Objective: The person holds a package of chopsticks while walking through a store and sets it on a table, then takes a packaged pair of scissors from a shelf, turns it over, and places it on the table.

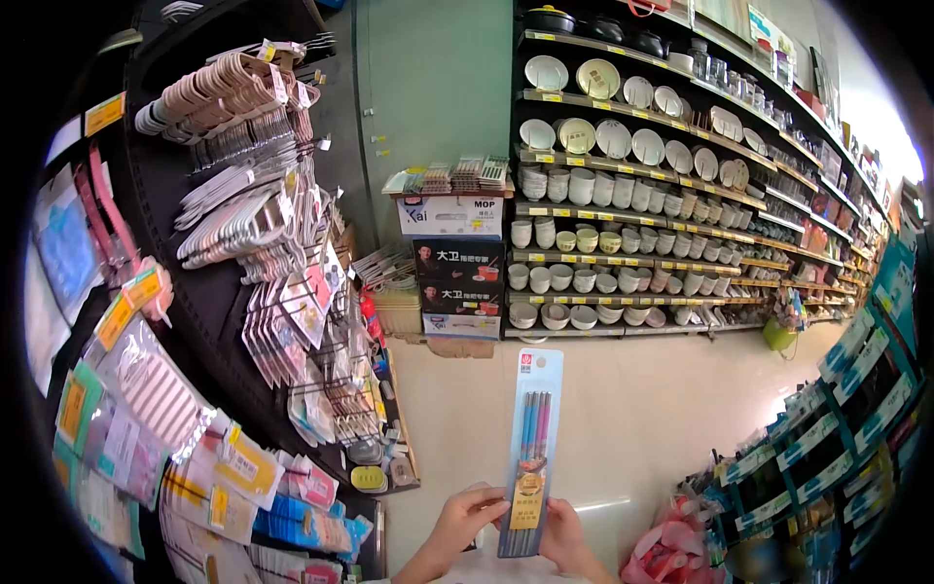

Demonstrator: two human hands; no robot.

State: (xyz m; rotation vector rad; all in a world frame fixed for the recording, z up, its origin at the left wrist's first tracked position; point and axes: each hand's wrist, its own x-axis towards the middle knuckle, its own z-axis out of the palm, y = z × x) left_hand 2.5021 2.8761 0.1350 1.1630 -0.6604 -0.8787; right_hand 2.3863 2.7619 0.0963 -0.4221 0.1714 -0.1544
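a flat, upright packet (pixel 549 375) of chopsticks (pixel 535 423) is held up low in the middle of the view, between the person's two hands, over the pale, shiny floor (pixel 452 399). the left hand (pixel 472 516) pinches its left edge near the bottom, thumb and fingers drawn close together; the right hand (pixel 562 535) grips the right edge a little lower, its fingers partly hidden behind the card. the backing card is light blue with a hanging hole at the top, and the sticks show blue and pink upper ends — a gold label (pixel 528 498) crosses them lower down.

ahead, a stack of cartons (pixel 457 261) stands against a grey-green panel (pixel 433 88), the upper one printed "mop", with thin packs (pixel 467 173) lying on top. to the right of it, long shelves (pixel 623 331) carry rows of upright plates (pixel 613 138), then stacked cups and bowls (pixel 582 187) below, with dark pots (pixel 605 29) on the highest level. on the left, hangers (pixel 219 92) hang in bunches above bagged goods (pixel 156 389) with yellow tags. near the lower right corner sits something pink and red (pixel 671 550) — too unclear to name.
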